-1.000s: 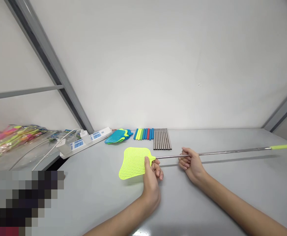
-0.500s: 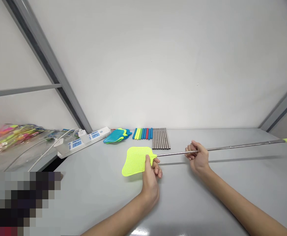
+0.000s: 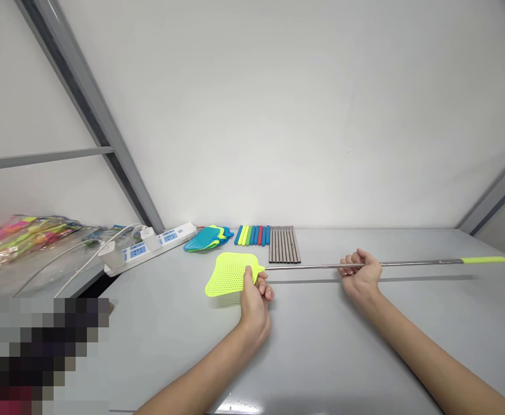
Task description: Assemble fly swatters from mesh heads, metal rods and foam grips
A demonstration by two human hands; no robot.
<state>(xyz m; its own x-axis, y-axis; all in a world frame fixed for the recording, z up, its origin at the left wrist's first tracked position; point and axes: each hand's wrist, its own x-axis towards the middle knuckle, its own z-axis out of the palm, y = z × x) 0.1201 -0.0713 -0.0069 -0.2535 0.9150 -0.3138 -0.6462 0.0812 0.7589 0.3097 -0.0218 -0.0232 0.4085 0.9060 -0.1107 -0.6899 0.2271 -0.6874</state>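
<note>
A fly swatter point(image 3: 230, 274) with a yellow-green perforated head, a long thin metal rod and a yellow-green grip at its right end is held sideways above the grey table. My left hand point(image 3: 255, 300) pinches the head close to its neck, thumb on top and fingers underneath. Farther right, my right hand point(image 3: 362, 275) has its fingers closed around the metal rod. Behind the swatter lie a row of metal tubes point(image 3: 284, 244), a row of coloured grips point(image 3: 252, 235) and a pile of blue and yellow-green swatter heads point(image 3: 209, 238).
A white power strip point(image 3: 153, 253) with plugs and cables lies at the back left of the table point(image 3: 321, 357). Plastic-bagged colourful items point(image 3: 27, 236) sit on the far-left surface. A white wall panel point(image 3: 278, 115) rises behind. The lower left corner is pixelated.
The swatter's head has shifted slightly left with my left hand. My right hand has moved right along the rod, and the grip end now shows whole, farther left in view.
</note>
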